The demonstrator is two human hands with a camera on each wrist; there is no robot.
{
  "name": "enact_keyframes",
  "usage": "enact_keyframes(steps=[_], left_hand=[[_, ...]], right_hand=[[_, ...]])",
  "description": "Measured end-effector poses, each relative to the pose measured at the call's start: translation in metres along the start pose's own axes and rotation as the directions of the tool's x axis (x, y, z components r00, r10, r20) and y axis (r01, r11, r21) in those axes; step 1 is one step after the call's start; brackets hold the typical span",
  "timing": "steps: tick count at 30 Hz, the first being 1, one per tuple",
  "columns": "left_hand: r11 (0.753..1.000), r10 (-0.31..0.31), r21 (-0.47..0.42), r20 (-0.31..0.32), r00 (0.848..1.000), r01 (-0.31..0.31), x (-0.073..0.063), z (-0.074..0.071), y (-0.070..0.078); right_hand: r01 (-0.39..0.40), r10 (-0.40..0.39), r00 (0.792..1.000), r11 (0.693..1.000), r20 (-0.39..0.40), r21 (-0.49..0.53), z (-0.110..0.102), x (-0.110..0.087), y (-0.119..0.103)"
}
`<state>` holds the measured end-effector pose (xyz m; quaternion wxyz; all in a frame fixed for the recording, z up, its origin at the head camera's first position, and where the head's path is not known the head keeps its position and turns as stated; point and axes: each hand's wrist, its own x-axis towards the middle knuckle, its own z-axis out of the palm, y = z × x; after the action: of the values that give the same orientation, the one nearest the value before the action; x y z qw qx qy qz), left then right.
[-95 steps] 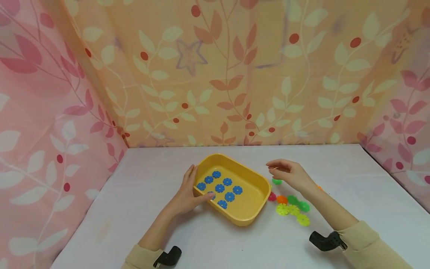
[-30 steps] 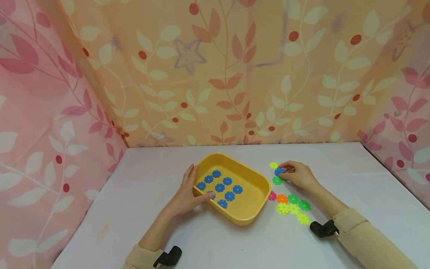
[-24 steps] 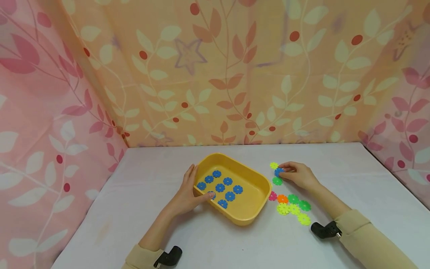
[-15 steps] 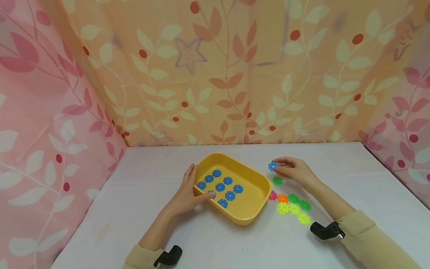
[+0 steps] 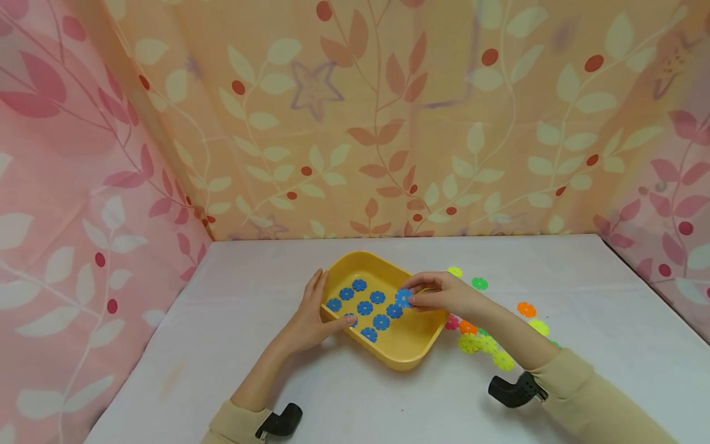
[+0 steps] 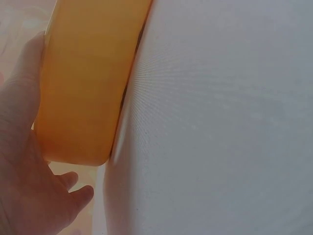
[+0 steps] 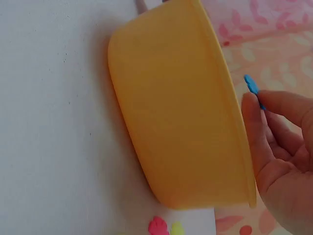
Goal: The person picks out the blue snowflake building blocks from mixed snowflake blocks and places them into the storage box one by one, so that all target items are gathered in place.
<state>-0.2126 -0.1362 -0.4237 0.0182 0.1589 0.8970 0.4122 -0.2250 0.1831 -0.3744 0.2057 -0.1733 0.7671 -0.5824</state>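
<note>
A yellow plastic basin (image 5: 407, 348) stands at an angle on the white table, with several blue snowflake discs (image 5: 364, 308) lying flat inside. My left hand (image 5: 310, 317) grips its left corner, the thumb over the rim and the fingers along the outer wall. Above the basin's right part, my right hand (image 5: 446, 294) pinches one blue snowflake disc (image 5: 403, 298) between thumb and fingertips. The right wrist view shows that disc (image 7: 251, 85) edge-on just beyond the basin's rim. In the left wrist view the basin's outer wall (image 6: 93, 83) hides its contents.
Right of the basin lie loose snowflake discs: yellow (image 5: 469, 343), pink (image 5: 452, 322), orange (image 5: 526, 309) and green (image 5: 479, 283). The right forearm passes over some of them. Patterned cloth (image 5: 366, 123) hangs behind the white table (image 5: 344, 401).
My right hand picked up a blue disc from the table right of the basin and has carried it left, over the basin. My left hand keeps its hold on the basin.
</note>
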Motion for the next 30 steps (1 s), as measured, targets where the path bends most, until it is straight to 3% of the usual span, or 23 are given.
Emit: enact_keyframes(steps=[7, 15, 20, 30], left_hand=[[1.000, 0.008, -0.003, -0.002, 1.000, -0.008, -0.001, 0.000, 0.001], [1.000, 0.015, -0.007, -0.010, 1.000, -0.015, -0.001, 0.000, 0.002], [1.000, 0.009, -0.005, -0.011, 1.000, -0.009, 0.000, 0.001, 0.002], [1.000, -0.014, -0.003, -0.002, 1.000, 0.014, -0.001, 0.000, 0.003]], right_hand=[[0.050, 0.009, 0.970, 0.971, 0.243, -0.235, 0.016, 0.013, -0.002], [0.024, 0.110, 0.921, 0.941, 0.373, -0.336, 0.027, 0.025, -0.001], [0.017, 0.142, 0.911, 0.925, 0.388, -0.379, 0.031, 0.025, -0.003], [0.003, 0.157, 0.941, 0.882, 0.299, -0.472, 0.036, 0.023, -0.003]])
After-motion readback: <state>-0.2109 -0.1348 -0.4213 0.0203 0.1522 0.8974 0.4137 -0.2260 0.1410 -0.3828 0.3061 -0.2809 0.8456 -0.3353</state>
